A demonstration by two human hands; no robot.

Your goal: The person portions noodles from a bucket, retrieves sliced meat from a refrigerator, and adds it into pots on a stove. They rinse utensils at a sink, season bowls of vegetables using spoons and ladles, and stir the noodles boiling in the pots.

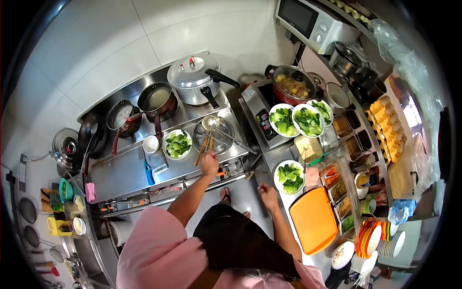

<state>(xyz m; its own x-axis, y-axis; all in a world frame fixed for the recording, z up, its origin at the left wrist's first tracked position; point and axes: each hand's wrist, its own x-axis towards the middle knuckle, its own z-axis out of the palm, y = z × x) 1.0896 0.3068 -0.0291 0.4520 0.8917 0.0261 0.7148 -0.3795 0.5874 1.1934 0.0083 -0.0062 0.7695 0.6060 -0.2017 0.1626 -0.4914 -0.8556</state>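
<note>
My left hand (pixel 209 164) is closed at the front of the steel stove counter, beside wooden chopsticks (pixel 202 153) and just below a steel basin (pixel 222 134). A ladle (pixel 211 123) rests in that basin. To the left of the hand stands a white bowl of leafy greens (pixel 177 145). My right hand (pixel 267 194) hangs over the gap between the counters, its fingers curled; whether it holds anything is hidden. Nearest to it is a plate of greens (pixel 289 177) on the right counter.
A pressure cooker (pixel 194 79) and two saucepans (pixel 157 98) occupy the stove. On the right are a red pot of food (pixel 291 85), more plates of greens (pixel 308 121), an orange cutting board (pixel 314 220), ingredient containers (pixel 338 190) and stacked bowls (pixel 368 239).
</note>
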